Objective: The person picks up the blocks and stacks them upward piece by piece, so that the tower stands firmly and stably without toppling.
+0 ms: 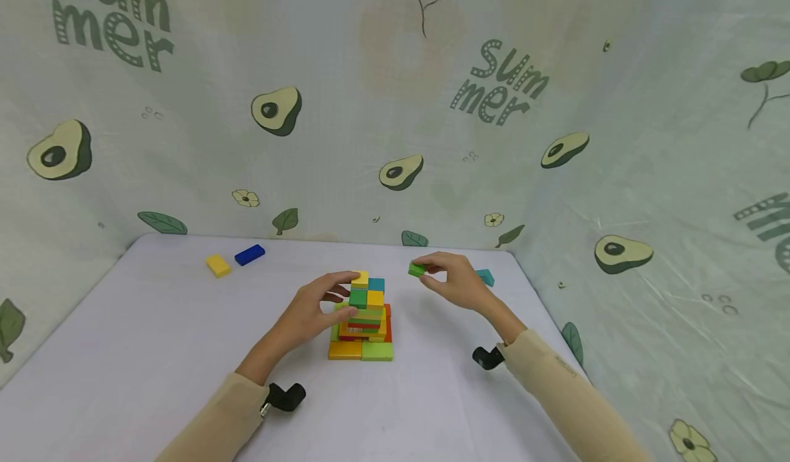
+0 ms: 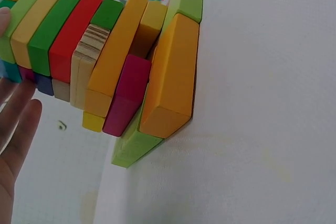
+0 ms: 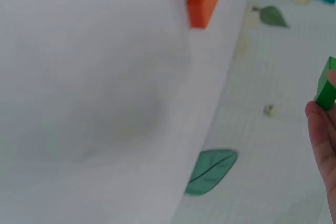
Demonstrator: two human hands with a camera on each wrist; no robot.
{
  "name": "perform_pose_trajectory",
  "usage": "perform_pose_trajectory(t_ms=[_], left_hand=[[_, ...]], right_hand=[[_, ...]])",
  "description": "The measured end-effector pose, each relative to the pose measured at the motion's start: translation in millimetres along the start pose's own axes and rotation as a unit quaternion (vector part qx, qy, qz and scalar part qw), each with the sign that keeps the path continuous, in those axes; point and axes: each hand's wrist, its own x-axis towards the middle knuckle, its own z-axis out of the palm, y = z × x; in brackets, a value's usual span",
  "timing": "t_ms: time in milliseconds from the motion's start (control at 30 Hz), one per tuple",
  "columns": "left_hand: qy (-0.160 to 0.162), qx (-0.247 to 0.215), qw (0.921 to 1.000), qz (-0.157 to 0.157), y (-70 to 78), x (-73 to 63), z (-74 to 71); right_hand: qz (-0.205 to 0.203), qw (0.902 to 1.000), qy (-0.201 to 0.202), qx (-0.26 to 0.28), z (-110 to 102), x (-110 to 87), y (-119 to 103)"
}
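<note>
A stepped tower of coloured wooden blocks (image 1: 368, 325) stands on the table. My left hand (image 1: 315, 308) is at its upper left, the index fingertip at the yellow top block (image 1: 360, 280) and the thumb against the front. In the left wrist view its fingers (image 2: 21, 114) lie fairly straight along the tower's side. To the right of the tower, raised off the table, my right hand (image 1: 453, 280) pinches a small green block (image 1: 416, 269) between thumb and fingers. That green block (image 3: 326, 90) shows at the edge of the right wrist view.
On the back left of the white table (image 1: 154, 325) lie a yellow block (image 1: 218, 265) and a dark blue block (image 1: 249, 254). A teal block (image 1: 486, 277) lies behind my right hand. Printed cloth (image 1: 345, 57) hangs around the table's back and sides.
</note>
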Motion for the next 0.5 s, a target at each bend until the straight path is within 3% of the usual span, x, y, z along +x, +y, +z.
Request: perform_pose_trajectory(t_ms=[200,333,500], left_hand=[[-0.001,-0.007,1.0000,0.003,0.5,-0.8,-3.1],[-0.006,-0.011,0.9999,0.003,2.7,-1.4,-3.3],[-0.004,-0.011,0.9999,0.003,4.6,-1.2,-3.3]], right_hand=[[-0.071,0.9961,-0.041,0.033,5.3,16.7,-53.0],[-0.071,0.9946,-0.065,0.039,12.7,19.1,-65.7],[-0.066,0.9940,-0.070,0.052,18.5,19.0,-65.9]])
